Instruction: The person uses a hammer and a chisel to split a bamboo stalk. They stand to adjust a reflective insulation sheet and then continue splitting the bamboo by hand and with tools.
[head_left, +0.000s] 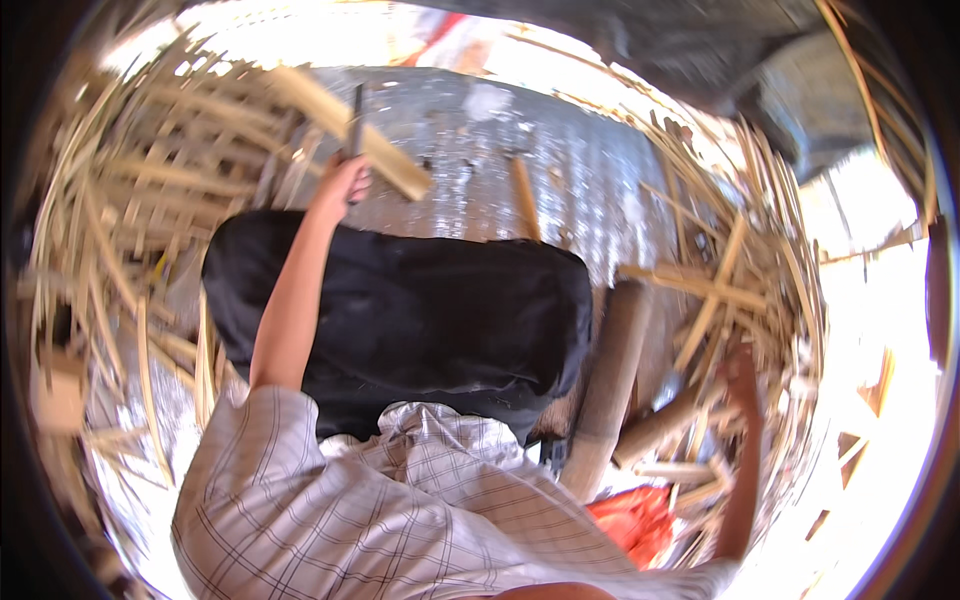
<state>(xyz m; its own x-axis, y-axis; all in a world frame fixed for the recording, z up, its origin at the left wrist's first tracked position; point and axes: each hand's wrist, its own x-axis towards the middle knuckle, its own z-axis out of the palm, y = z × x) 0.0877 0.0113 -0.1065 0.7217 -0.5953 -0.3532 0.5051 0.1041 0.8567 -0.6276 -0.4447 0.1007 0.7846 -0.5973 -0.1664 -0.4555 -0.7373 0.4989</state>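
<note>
My left hand [345,185] is raised beyond my knees, fingers wrapped round a dark, narrow knife [357,115] that points away from me. Just beside it, a flat pale bamboo slat [350,135] lies at a slant; I cannot tell if the knife touches it. Far out to the right, my right hand [740,375] reaches over a heap of split bamboo strips [715,290]. Motion smears its fingers, so whether it grips anything does not show.
Black cloth [430,310] covers my lap. Close on its right lies a thick bamboo pole [610,380], near a bright orange bag or cloth [637,525]. More bamboo pieces [180,165] are piled at left. A short wooden stick [525,198] rests on the grey sheet [580,170] ahead.
</note>
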